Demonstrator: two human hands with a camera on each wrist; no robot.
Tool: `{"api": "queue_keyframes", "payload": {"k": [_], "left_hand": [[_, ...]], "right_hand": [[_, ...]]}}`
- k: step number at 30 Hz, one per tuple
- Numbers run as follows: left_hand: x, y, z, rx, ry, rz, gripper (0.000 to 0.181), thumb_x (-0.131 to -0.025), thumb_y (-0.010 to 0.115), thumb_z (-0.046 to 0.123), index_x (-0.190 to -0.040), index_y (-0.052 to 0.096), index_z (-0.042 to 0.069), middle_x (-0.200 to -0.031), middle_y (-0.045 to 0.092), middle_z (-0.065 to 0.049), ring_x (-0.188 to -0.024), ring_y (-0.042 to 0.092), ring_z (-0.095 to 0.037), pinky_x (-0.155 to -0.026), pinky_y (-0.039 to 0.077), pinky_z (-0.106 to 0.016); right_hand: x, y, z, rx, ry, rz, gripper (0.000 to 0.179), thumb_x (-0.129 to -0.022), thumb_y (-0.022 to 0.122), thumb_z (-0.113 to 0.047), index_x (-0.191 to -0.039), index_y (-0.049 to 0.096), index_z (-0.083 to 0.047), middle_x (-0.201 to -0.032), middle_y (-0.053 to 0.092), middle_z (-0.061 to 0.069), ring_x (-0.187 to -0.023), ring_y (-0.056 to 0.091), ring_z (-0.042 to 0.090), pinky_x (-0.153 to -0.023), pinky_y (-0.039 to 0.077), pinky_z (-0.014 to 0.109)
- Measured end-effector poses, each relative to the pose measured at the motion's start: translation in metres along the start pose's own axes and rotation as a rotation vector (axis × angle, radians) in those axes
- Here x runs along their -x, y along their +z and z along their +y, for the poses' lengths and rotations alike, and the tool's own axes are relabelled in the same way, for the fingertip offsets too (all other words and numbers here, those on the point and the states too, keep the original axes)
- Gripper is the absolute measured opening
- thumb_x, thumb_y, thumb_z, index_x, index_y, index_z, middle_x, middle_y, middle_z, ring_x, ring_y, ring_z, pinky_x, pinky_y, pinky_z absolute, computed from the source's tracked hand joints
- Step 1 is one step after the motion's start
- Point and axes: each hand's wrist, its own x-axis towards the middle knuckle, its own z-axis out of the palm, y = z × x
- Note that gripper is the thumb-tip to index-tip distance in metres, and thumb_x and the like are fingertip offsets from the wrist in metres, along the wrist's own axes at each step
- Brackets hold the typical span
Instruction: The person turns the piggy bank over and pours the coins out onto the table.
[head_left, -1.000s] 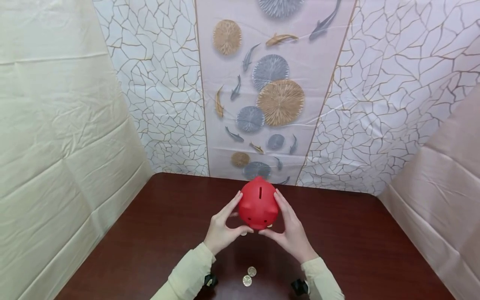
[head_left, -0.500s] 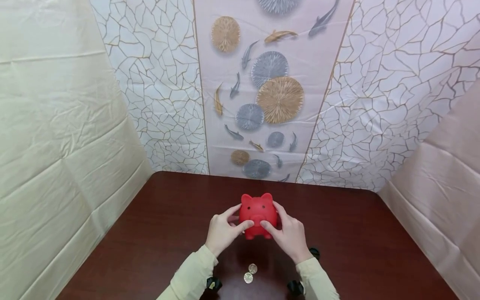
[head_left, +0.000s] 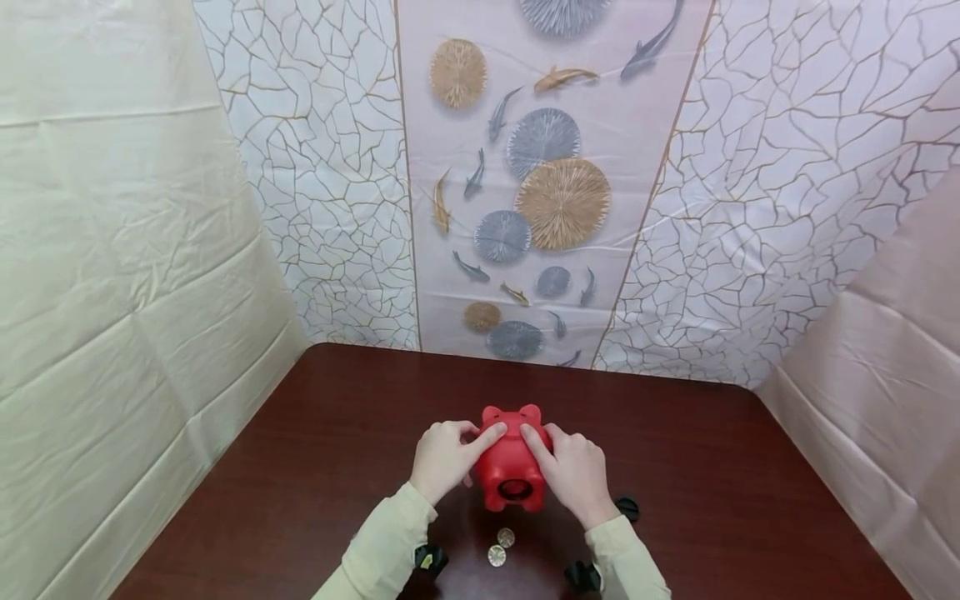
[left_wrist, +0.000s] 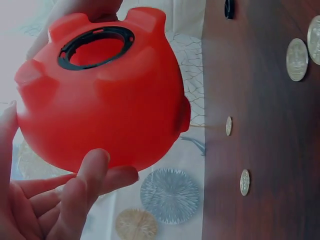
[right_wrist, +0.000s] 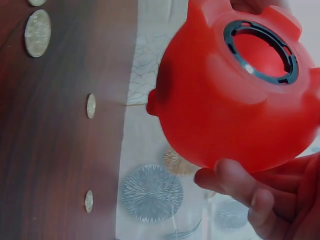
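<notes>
A red piggy bank (head_left: 513,462) is held above the table between both hands, tipped so its feet and underside face me. The round hole in its belly, edged by a black ring (left_wrist: 64,59), stands uncovered. My left hand (head_left: 441,460) grips the bank's left side, thumb on the near face and fingers round the far side. The right hand (head_left: 581,473) holds the opposite side the same way. Below the bank, a gold coin (head_left: 506,537) and a second coin (head_left: 497,556) lie on the table. The bank's inside looks red; no coin shows in it.
A small black round plug (head_left: 627,508) lies beside the right wrist. More coins, such as one coin (left_wrist: 245,182) in the left wrist view, rest farther back on the dark wooden table (head_left: 360,417). Cloth walls (head_left: 150,333) stand around the table's back and sides.
The piggy bank has turned in both hands from slot-side view, through its face, to its underside. It has also come lower and nearer. The black plug has come into view.
</notes>
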Motion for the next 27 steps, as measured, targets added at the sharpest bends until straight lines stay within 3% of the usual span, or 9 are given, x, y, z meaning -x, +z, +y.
{"api": "queue_keyframes", "payload": {"k": [4, 9, 12, 15, 21, 27], "left_hand": [[-0.002, 0.002, 0.0, 0.008, -0.015, -0.019, 0.058, -0.085, 0.058, 0.065, -0.099, 0.073, 0.01, -0.055, 0.064, 0.003, -0.042, 0.061, -0.016, -0.054, 0.05, -0.025], [-0.005, 0.003, -0.002, 0.066, -0.007, -0.071, 0.06, -0.085, 0.064, 0.058, -0.119, 0.067, 0.008, -0.07, 0.07, -0.004, -0.059, 0.068, -0.025, -0.056, 0.053, -0.026], [-0.008, 0.002, -0.003, 0.089, 0.059, -0.069, 0.066, -0.083, 0.071, 0.049, -0.132, 0.059, 0.007, -0.094, 0.075, -0.011, -0.078, 0.073, -0.026, -0.067, 0.058, -0.028], [-0.01, -0.002, -0.002, 0.114, 0.115, -0.063, 0.071, -0.08, 0.077, 0.041, -0.139, 0.053, 0.009, -0.117, 0.071, -0.014, -0.096, 0.072, -0.024, -0.077, 0.059, -0.03], [-0.01, -0.003, -0.004, 0.153, 0.208, -0.09, 0.081, -0.075, 0.084, 0.028, -0.145, 0.045, 0.016, -0.131, 0.063, -0.013, -0.097, 0.071, -0.027, -0.08, 0.06, -0.033], [-0.011, 0.005, -0.013, 0.196, 0.346, -0.041, 0.092, -0.071, 0.086, 0.012, -0.149, 0.037, 0.021, -0.143, 0.052, -0.009, -0.115, 0.063, -0.031, -0.088, 0.057, -0.039]], "right_hand": [[-0.002, -0.004, 0.0, 0.013, 0.027, -0.05, 0.043, -0.095, 0.054, -0.047, -0.09, 0.069, -0.008, -0.05, 0.052, -0.003, -0.05, 0.052, 0.01, -0.052, 0.045, 0.027], [-0.007, -0.008, 0.004, 0.08, 0.017, -0.075, 0.05, -0.092, 0.056, -0.052, -0.113, 0.066, -0.008, -0.059, 0.061, 0.003, -0.052, 0.056, 0.015, -0.056, 0.049, 0.032], [-0.008, -0.009, 0.006, 0.06, -0.005, -0.084, 0.06, -0.088, 0.061, -0.053, -0.128, 0.056, -0.008, -0.072, 0.068, 0.008, -0.059, 0.061, 0.018, -0.06, 0.052, 0.034], [-0.009, -0.011, 0.009, -0.013, -0.024, -0.108, 0.072, -0.085, 0.067, -0.052, -0.138, 0.046, -0.009, -0.093, 0.072, 0.013, -0.075, 0.068, 0.023, -0.07, 0.057, 0.039], [-0.006, -0.009, 0.015, -0.15, -0.074, -0.163, 0.091, -0.076, 0.079, -0.045, -0.147, 0.032, -0.012, -0.123, 0.065, 0.016, -0.104, 0.067, 0.03, -0.086, 0.057, 0.047], [-0.006, -0.003, 0.018, -0.212, -0.183, -0.075, 0.105, -0.069, 0.087, -0.036, -0.152, 0.025, -0.015, -0.143, 0.05, 0.012, -0.122, 0.058, 0.029, -0.095, 0.054, 0.046]]}}
